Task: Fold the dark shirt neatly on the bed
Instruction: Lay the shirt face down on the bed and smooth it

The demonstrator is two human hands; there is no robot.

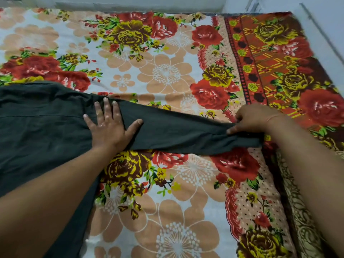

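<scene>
dark shirt [37, 127] soft, matte | left hand [108, 127] flat, open | right hand [255, 118] grip pinching sleeve

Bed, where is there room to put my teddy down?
Above the sleeve, the floral bedsheet is bare up to the wall. Below the sleeve it is bare too, between both arms. The left side is crowded: dark shirt, left hand pressing it, right hand pinching the cuff.
</scene>
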